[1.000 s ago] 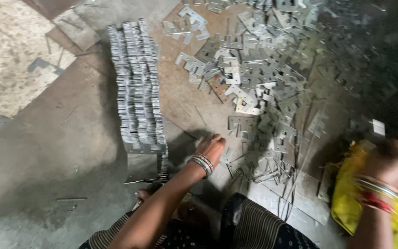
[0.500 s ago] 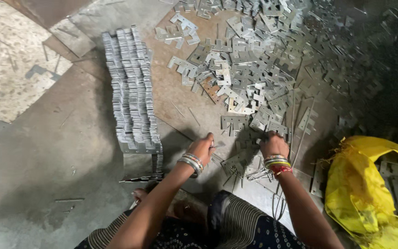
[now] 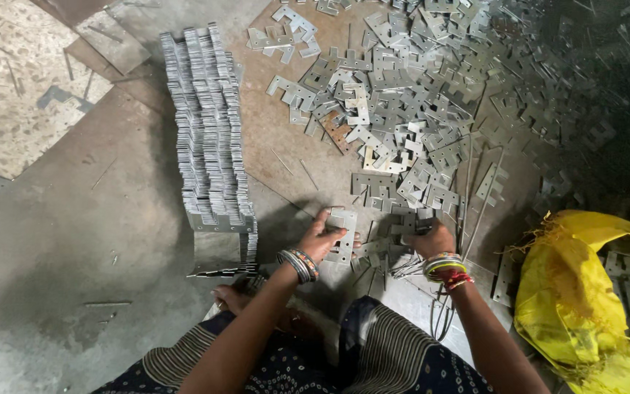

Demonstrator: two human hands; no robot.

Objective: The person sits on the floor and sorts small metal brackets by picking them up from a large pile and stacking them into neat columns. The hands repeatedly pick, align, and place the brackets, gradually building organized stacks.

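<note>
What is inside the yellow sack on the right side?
Inside the yellow sack, a few grey metal plates show through its open mouth. The sack's folds cover whatever lies deeper, so how full it is cannot be seen.

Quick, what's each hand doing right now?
Left hand: closed, holding a flat notched grey metal plate.
Right hand: curled on the loose metal plates; grasp cannot be told.

One yellow sack (image 3: 585, 292), two hands (image 3: 322, 239)

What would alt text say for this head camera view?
A seated person's left hand holds a flat notched metal plate while the right hand reaches into a scattered pile of plates on the floor. A neat stacked row lies left; a yellow sack sits right.
</note>
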